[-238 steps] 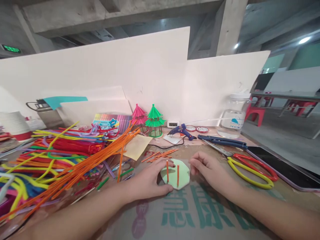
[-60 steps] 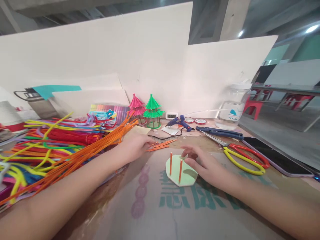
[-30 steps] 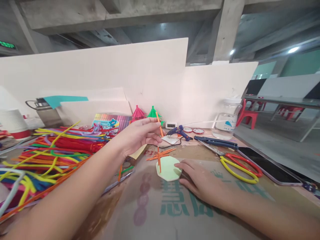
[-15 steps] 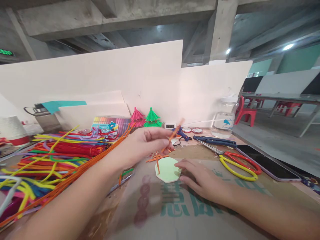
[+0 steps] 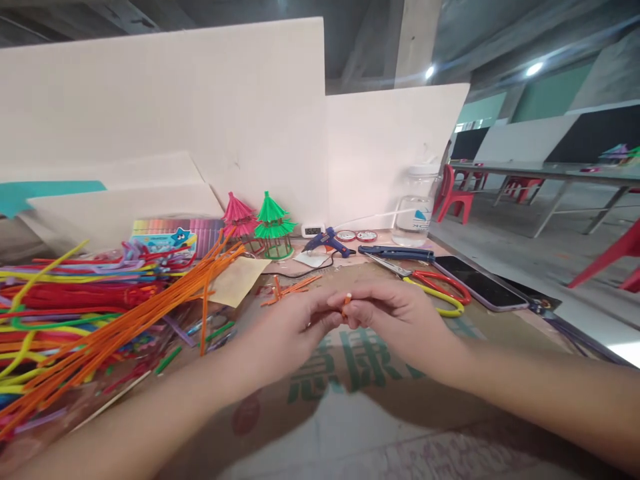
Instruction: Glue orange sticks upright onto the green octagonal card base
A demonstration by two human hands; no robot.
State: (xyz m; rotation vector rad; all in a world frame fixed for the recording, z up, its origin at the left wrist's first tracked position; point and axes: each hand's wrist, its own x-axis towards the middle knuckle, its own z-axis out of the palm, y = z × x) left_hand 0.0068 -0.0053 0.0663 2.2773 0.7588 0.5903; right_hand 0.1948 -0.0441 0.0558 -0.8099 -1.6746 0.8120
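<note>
My left hand (image 5: 290, 328) and my right hand (image 5: 395, 319) meet above the cardboard sheet (image 5: 350, 393). Both pinch a short orange stick (image 5: 346, 303), and only its tip shows between the fingertips. The pale green base seen earlier is hidden behind my hands. Loose short orange sticks (image 5: 290, 289) lie just behind my left hand.
A heap of coloured pipe cleaners (image 5: 90, 307) fills the left. At the back stand pink (image 5: 239, 215) and green (image 5: 273, 223) paper pagodas, a marker box (image 5: 170, 235), a blue glue gun (image 5: 327, 243) and a jar (image 5: 415, 212). Scissors (image 5: 425, 280) and a phone (image 5: 480, 287) lie to the right.
My left hand brought the orange stick down from in front of me. My right hand lifted off the green base and joined it. The camera tilted down and turned right.
</note>
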